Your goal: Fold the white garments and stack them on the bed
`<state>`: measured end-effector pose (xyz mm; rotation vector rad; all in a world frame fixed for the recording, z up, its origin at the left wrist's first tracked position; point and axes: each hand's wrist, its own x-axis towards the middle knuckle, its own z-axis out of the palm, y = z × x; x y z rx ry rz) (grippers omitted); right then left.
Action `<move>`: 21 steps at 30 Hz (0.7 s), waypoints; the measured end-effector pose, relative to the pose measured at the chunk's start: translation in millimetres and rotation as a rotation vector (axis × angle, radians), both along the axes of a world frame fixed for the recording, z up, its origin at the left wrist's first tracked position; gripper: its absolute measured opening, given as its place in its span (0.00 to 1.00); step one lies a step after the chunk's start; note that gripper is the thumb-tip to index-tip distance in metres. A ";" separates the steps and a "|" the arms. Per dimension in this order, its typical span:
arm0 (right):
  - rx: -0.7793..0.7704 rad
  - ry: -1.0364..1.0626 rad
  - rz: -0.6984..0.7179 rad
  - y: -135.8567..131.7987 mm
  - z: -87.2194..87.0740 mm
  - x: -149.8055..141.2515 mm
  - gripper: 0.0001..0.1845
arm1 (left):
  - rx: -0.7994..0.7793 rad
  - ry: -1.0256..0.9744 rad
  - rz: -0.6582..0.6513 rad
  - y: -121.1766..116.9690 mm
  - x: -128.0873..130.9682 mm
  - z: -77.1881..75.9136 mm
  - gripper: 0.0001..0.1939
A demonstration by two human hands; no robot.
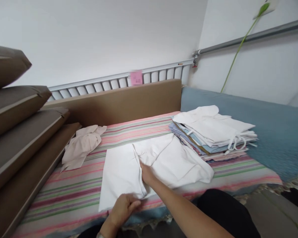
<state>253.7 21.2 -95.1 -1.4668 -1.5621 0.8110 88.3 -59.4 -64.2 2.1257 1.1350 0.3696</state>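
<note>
A white garment (pixel 175 162) lies spread on a striped cloth in front of me, its left part doubled over into a flat panel. My right hand (pixel 147 173) is at the inner edge of that panel, fingers closed on the fabric and fingertips hidden in the fold. Nearer to me, my left hand (pixel 124 208) rests against the panel's front edge, thumb apart from the fingers and nothing visible between them. Beyond the garment's right end stands a stack of folded clothes (pixel 213 129), white ones with a tied string on top and coloured ones beneath.
Striped cloth (pixel 69 198) covers the surface. A crumpled pale pink cloth (pixel 83 145) lies at left, beside piled brown cushions (pixel 22 132). A brown backboard (pixel 129 102) and white radiator (pixel 109 85) run behind. A blue padded side (pixel 238 99) bounds the right; a grey pipe (pixel 238 41) crosses the wall.
</note>
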 end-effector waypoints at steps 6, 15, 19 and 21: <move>0.003 -0.031 -0.144 -13.0 24.9 9.4 0.22 | 0.213 -0.145 0.505 14.7 -30.6 3.4 0.20; 0.142 -0.500 0.322 -86.1 45.4 2.2 0.12 | 0.277 0.416 0.571 15.3 -58.0 -12.7 0.12; 0.183 -0.421 0.224 -55.3 67.4 -17.0 0.18 | 0.614 0.307 0.583 43.2 -59.1 -13.2 0.18; 0.198 -0.421 0.247 -30.0 70.4 -33.3 0.23 | 0.725 0.293 0.517 57.7 -58.4 -24.6 0.20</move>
